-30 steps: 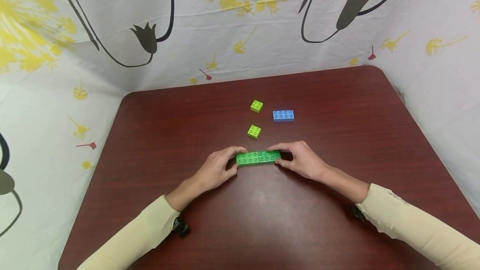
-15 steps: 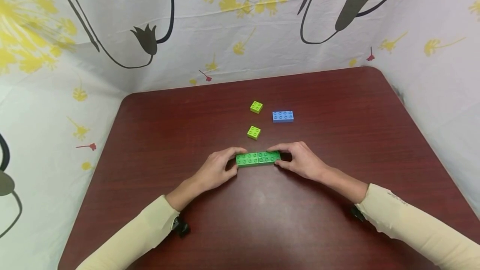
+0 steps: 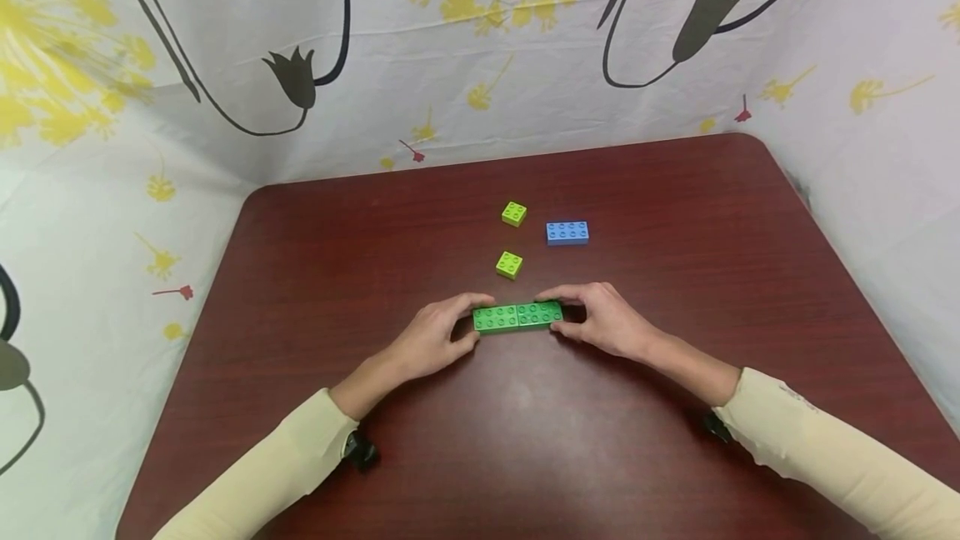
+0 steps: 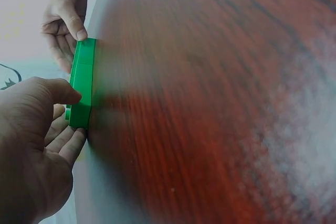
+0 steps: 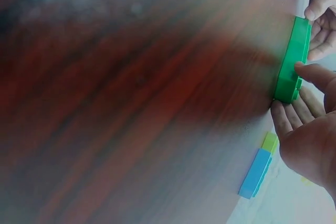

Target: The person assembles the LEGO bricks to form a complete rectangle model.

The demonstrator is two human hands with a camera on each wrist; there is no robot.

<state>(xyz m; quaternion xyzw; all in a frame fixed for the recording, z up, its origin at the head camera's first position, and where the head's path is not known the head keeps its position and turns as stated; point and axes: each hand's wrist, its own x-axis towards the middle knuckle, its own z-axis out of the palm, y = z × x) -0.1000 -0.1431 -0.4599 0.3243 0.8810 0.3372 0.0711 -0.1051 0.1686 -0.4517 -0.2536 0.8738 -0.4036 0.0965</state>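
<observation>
I see the left hand (image 3: 429, 342) pinching the left green brick (image 3: 495, 319) between thumb and fingers, a narrow grip at its outer end. The right hand (image 3: 609, 323) pinches the right green brick (image 3: 540, 315) the same way. Both bricks lie end to end, touching, studs up, in the middle of the dark red table (image 3: 517, 440). Beyond them I have two lime bricks, the nearer lime brick (image 3: 509, 265) and the farther lime brick (image 3: 513, 213), well apart, with a blue brick (image 3: 567, 233) to their right. For writing, I find only a small marking (image 3: 792, 392) on the right sleeve (image 3: 840, 436), too small for me to read. A white cloth (image 3: 360, 136) printed with yellow bursts and dark flowers hangs behind the table.
</observation>
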